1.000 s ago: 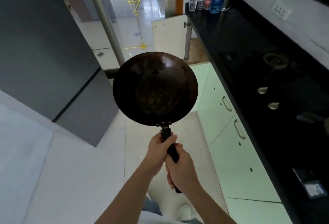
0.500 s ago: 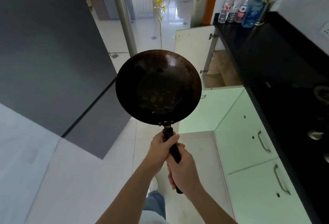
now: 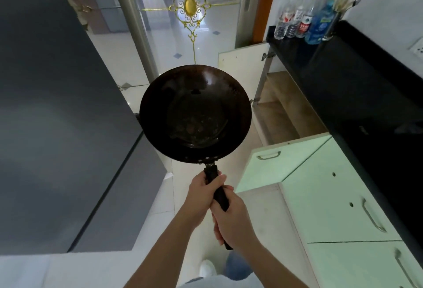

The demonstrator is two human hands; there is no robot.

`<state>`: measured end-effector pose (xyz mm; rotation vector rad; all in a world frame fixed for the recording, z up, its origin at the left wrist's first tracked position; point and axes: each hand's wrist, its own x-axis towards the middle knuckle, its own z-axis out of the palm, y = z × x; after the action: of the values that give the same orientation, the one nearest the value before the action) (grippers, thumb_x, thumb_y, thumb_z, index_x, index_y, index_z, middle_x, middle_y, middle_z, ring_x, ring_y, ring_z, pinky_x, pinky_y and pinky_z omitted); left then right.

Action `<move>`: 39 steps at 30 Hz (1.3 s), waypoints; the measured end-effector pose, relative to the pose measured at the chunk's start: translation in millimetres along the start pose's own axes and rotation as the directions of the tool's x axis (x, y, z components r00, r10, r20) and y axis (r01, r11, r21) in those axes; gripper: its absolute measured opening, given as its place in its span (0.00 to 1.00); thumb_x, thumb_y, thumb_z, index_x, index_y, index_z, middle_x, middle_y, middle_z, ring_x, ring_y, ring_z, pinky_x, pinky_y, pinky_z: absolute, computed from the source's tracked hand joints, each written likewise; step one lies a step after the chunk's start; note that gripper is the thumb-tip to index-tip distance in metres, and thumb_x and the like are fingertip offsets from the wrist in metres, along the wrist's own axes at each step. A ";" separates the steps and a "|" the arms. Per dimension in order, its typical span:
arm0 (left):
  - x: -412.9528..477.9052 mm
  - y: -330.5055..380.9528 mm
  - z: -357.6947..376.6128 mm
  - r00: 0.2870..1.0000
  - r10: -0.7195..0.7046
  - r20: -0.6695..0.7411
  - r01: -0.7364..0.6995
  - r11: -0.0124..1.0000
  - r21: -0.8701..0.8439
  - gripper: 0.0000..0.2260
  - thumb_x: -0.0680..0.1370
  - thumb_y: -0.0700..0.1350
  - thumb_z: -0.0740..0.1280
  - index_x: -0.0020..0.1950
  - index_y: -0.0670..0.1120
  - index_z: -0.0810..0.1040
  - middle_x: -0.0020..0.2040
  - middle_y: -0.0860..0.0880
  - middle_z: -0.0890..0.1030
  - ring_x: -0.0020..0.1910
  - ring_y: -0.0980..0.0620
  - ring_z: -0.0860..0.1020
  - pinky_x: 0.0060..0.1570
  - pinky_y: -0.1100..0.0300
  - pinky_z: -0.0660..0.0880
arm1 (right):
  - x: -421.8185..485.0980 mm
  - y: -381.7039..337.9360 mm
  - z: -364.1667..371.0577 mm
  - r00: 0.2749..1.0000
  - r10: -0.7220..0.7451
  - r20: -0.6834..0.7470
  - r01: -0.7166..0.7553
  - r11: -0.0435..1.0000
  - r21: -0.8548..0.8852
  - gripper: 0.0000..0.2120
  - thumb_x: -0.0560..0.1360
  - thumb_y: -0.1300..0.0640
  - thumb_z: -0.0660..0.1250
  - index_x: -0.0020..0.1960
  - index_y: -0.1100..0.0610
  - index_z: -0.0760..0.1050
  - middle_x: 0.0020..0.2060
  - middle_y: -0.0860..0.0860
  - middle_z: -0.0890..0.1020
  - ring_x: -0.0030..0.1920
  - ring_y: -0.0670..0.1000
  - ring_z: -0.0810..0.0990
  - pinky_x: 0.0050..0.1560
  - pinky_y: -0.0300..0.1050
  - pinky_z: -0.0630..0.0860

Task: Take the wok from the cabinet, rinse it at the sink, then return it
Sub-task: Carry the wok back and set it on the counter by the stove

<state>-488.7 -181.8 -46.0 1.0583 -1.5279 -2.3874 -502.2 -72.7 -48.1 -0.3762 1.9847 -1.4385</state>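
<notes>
The wok (image 3: 195, 113) sits at the centre of the frame, held up in the air over the pale floor (image 3: 160, 230), its dark bowl facing the camera and its black handle (image 3: 220, 195) pointing down toward the person. Both hands hold that handle: the left hand (image 3: 201, 194) wraps it higher up, close to the bowl, and the right hand (image 3: 233, 219) grips it just below, the two touching. To the right of the wok, in mid frame, a cabinet (image 3: 281, 113) stands open, its white door (image 3: 242, 68) swung outward. Above it runs the black table (image 3: 343, 86), with a row of bottles (image 3: 302, 22) at its far end in the upper right. A tall dark grey unit (image 3: 57, 127) fills the left side.
</notes>
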 end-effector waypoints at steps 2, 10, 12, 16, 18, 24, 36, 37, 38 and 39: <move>20.8 8.5 -5.3 1.000 -0.004 0.012 0.004 1.000 0.013 0.10 0.79 0.39 0.69 0.57 0.35 0.76 0.41 0.43 0.83 0.43 0.46 0.85 0.46 0.58 0.81 | 22.2 -3.6 5.6 0.999 -0.004 -0.039 0.003 1.000 -0.029 0.04 0.83 0.58 0.62 0.52 0.54 0.75 0.26 0.47 0.78 0.20 0.46 0.75 0.22 0.40 0.74; 123.4 49.1 -8.3 0.998 -0.023 0.058 0.020 0.998 0.051 0.10 0.79 0.40 0.69 0.57 0.36 0.75 0.38 0.46 0.84 0.44 0.46 0.85 0.48 0.56 0.81 | 129.5 -16.3 6.9 0.993 -0.022 -0.119 0.016 0.998 -0.052 0.04 0.82 0.58 0.64 0.55 0.51 0.76 0.37 0.47 0.82 0.36 0.48 0.82 0.40 0.39 0.81; 154.3 62.6 -4.9 0.997 -0.030 0.069 0.025 0.998 0.063 0.11 0.79 0.40 0.69 0.58 0.36 0.75 0.39 0.45 0.84 0.45 0.46 0.86 0.49 0.55 0.82 | 160.5 -22.5 2.0 0.992 -0.013 -0.123 0.010 1.000 -0.025 0.04 0.82 0.59 0.64 0.55 0.54 0.77 0.35 0.48 0.82 0.32 0.48 0.81 0.35 0.41 0.80; 213.4 91.8 5.1 0.995 -0.052 0.086 0.043 0.993 0.107 0.12 0.79 0.40 0.69 0.59 0.35 0.75 0.43 0.42 0.83 0.45 0.46 0.86 0.50 0.54 0.82 | 216.4 -42.4 -10.9 0.991 -0.010 -0.134 0.014 1.000 0.028 0.04 0.82 0.60 0.63 0.54 0.55 0.77 0.29 0.47 0.79 0.25 0.50 0.78 0.28 0.41 0.77; 241.3 106.6 11.7 0.993 -0.063 0.103 0.050 0.991 0.123 0.12 0.79 0.39 0.69 0.59 0.35 0.75 0.43 0.41 0.82 0.45 0.45 0.85 0.50 0.54 0.82 | 243.6 -52.7 -18.2 0.990 -0.008 -0.140 0.016 0.998 0.053 0.04 0.82 0.60 0.63 0.53 0.55 0.76 0.28 0.47 0.79 0.24 0.53 0.77 0.26 0.42 0.76; 308.7 137.3 43.4 0.983 -0.098 0.156 0.073 0.985 0.159 0.09 0.79 0.39 0.70 0.55 0.37 0.75 0.40 0.45 0.82 0.45 0.45 0.85 0.51 0.52 0.81 | 308.1 -67.1 -48.1 0.983 0.008 -0.183 0.003 0.998 0.061 0.03 0.82 0.59 0.64 0.53 0.54 0.76 0.26 0.46 0.78 0.25 0.45 0.76 0.28 0.41 0.74; 384.0 148.2 134.9 0.909 -0.256 0.330 0.130 0.925 0.358 0.13 0.75 0.44 0.73 0.56 0.39 0.77 0.44 0.43 0.81 0.45 0.46 0.82 0.56 0.45 0.79 | 358.8 -69.7 -118.6 0.883 0.149 -0.445 -0.088 0.984 0.155 0.08 0.81 0.60 0.65 0.58 0.51 0.76 0.33 0.45 0.80 0.28 0.42 0.79 0.31 0.34 0.74; 388.8 147.2 144.1 0.890 -0.282 0.358 0.143 0.919 0.368 0.13 0.74 0.44 0.74 0.55 0.40 0.77 0.43 0.43 0.81 0.46 0.44 0.82 0.56 0.43 0.79 | 362.0 -68.1 -124.3 0.868 0.176 -0.465 -0.107 0.979 0.172 0.09 0.81 0.59 0.64 0.60 0.51 0.76 0.34 0.44 0.80 0.27 0.41 0.78 0.31 0.34 0.74; 394.8 145.7 153.5 0.870 -0.306 0.387 0.154 0.914 0.375 0.12 0.75 0.44 0.73 0.53 0.40 0.77 0.43 0.42 0.81 0.45 0.43 0.82 0.56 0.43 0.79 | 365.3 -66.8 -130.1 0.850 0.207 -0.485 -0.129 0.973 0.189 0.09 0.81 0.59 0.64 0.60 0.51 0.76 0.34 0.44 0.80 0.27 0.41 0.77 0.31 0.35 0.74; 400.9 144.7 163.0 0.849 -0.327 0.414 0.155 0.905 0.396 0.10 0.76 0.42 0.73 0.53 0.41 0.76 0.42 0.42 0.82 0.45 0.43 0.82 0.56 0.43 0.79 | 368.8 -66.2 -136.5 0.830 0.239 -0.504 -0.148 0.966 0.214 0.08 0.81 0.59 0.64 0.59 0.51 0.75 0.34 0.45 0.80 0.25 0.41 0.77 0.29 0.35 0.73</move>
<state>-926.0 -307.0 -81.9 0.7898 -2.1677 -2.7705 -875.8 -207.2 -84.7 0.3322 2.2125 -1.6824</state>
